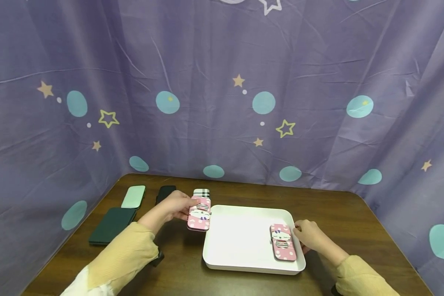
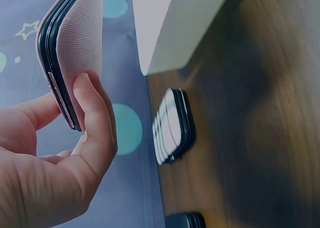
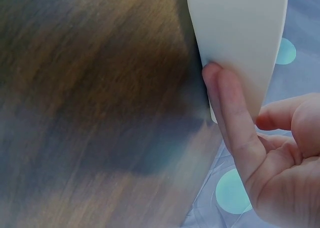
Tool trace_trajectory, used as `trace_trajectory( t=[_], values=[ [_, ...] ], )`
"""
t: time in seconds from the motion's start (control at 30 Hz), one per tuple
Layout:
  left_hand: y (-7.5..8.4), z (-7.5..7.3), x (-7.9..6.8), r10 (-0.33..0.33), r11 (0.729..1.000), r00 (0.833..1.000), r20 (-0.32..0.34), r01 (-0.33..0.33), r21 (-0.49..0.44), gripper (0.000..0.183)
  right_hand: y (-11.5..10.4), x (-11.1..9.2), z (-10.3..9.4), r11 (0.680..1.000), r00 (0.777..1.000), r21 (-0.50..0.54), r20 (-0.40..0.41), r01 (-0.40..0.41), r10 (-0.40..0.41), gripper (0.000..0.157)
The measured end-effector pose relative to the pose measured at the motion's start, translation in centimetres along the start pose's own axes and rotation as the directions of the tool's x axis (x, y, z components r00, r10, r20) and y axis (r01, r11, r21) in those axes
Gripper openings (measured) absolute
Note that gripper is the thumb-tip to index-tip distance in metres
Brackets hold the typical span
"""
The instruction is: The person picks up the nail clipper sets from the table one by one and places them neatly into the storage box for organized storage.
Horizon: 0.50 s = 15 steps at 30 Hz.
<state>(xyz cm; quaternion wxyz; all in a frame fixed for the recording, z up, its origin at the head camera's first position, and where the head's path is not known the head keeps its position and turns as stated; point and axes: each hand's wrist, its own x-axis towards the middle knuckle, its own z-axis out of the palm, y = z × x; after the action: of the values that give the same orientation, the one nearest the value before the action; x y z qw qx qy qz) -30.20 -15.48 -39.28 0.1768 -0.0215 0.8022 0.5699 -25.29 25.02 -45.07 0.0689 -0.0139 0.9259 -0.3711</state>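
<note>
My left hand point(image 1: 178, 204) pinches a pink clamshell case point(image 1: 199, 220) between thumb and fingers. This case has white dots and a white animal face, and is held at the left rim of the white tray point(image 1: 240, 242). In the left wrist view its dark metal-edged seam and ribbed pink back point(image 2: 82, 37) show, with the fingertips on the back. A similar pink case point(image 1: 283, 242) lies inside the tray at the right. My right hand point(image 1: 311, 235) holds the tray's right side; in the right wrist view, fingers lie along the outer wall point(image 3: 240, 32) and the thumb is by its edge.
A black-and-white plaid case point(image 2: 167, 125) lies on the brown table point(image 1: 336, 209) behind the held case. Further left are a black case point(image 1: 165, 192), a mint case point(image 1: 133, 197) and a larger dark green case point(image 1: 112, 225). A purple patterned curtain point(image 1: 214, 102) stands around the table.
</note>
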Motion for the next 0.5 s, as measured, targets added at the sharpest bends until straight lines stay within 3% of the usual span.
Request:
trace_trajectory(
  t=[0.3,0.5],
  values=[
    [0.8,1.9,0.7,0.013,0.997,0.999,0.033,-0.010,-0.071,0.026,0.0,0.0,0.0,1.000,1.000,-0.002,-0.009,0.004,-0.004,0.025],
    [1.7,2.9,1.2,0.015,0.998,0.999,0.039,-0.012,-0.061,0.025,0.1,0.0,0.0,1.000,1.000,-0.011,0.002,0.006,-0.006,0.025]
  ],
)
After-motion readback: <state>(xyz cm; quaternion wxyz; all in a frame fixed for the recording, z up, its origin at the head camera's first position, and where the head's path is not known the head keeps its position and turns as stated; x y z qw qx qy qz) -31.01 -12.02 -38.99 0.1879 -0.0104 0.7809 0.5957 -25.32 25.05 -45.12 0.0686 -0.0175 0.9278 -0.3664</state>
